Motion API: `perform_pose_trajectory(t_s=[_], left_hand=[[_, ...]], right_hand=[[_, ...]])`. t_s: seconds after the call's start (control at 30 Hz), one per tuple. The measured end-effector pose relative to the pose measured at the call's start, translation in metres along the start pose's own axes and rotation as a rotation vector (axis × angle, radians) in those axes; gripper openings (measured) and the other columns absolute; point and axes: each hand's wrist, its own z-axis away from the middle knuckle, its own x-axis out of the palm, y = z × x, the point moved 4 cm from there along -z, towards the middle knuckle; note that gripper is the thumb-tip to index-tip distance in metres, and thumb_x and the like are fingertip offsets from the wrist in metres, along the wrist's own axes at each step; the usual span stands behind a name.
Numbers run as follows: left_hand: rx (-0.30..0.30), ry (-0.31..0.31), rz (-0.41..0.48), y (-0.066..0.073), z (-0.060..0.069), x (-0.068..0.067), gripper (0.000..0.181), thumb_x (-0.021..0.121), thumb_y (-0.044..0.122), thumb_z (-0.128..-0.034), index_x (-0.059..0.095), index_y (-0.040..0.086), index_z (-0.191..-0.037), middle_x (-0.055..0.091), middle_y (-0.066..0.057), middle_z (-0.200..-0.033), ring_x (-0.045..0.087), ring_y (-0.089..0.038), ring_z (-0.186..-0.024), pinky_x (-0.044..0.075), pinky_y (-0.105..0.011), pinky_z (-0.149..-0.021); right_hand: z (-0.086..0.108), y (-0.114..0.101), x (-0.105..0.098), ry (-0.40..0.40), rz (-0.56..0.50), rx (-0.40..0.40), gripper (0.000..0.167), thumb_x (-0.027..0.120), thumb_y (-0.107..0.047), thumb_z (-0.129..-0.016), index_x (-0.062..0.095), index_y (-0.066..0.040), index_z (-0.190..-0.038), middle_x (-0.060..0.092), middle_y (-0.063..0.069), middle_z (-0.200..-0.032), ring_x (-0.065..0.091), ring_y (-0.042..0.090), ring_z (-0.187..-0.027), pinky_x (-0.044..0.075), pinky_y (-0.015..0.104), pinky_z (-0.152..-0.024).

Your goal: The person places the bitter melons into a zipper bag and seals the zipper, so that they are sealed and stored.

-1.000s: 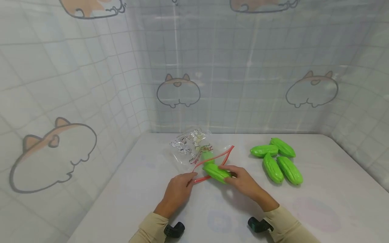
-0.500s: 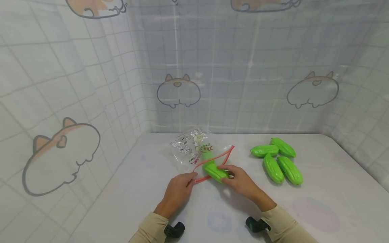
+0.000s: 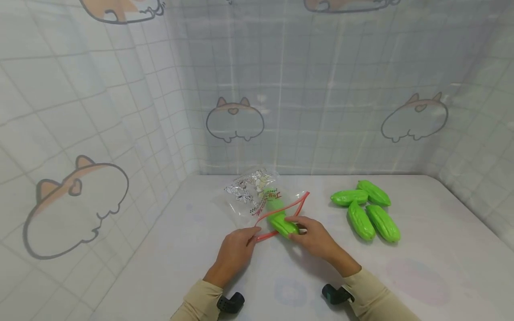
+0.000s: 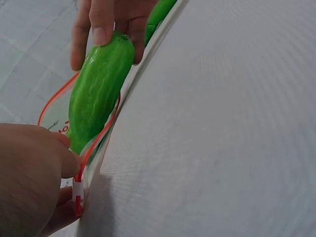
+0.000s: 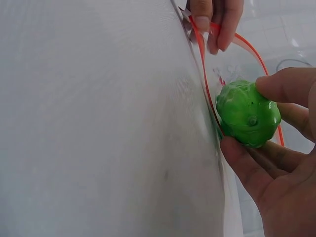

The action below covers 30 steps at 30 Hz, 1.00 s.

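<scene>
A clear bag (image 3: 245,196) with a red-edged mouth lies on the table, its printed part towards the back. My left hand (image 3: 234,252) pinches the near left corner of the red edge (image 4: 53,101). Between thumb and fingers my right hand (image 3: 315,238) grips the near end of a bright green ridged vegetable (image 3: 286,226); its far part lies within the bag's mouth. In the right wrist view the vegetable's rounded end (image 5: 248,114) faces the camera. Another green shape (image 3: 274,203) shows through the plastic, deeper in the bag.
Several more green vegetables (image 3: 383,223) lie grouped on the white table (image 3: 192,267) to the right of the bag. Patterned, grid-lined sheeting (image 3: 321,133) rises behind the table and at both sides.
My right hand has moved slightly left and away from me, sliding the vegetable further into the bag's mouth. The left hand has stayed at the bag's corner.
</scene>
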Motion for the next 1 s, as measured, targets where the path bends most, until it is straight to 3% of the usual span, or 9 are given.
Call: perform_pose_trajectory(t_s=[1.0], left_hand=[[0.023,0.009,0.009,0.0027,0.0008,-0.0025,0.028,0.077,0.01,-0.0879,0.076,0.011,-0.116,0.075,-0.002,-0.106,0.07,-0.017,-0.094,0.058,-0.038,-0.08]], right_hand=[[-0.0086,-0.0066,0.0043,0.027,0.025,-0.026,0.047,0.07,-0.005,-0.09,0.063,-0.008,-0.136,0.058,0.012,-0.125,0.058,0.023,-0.106,0.055,0.043,-0.092]])
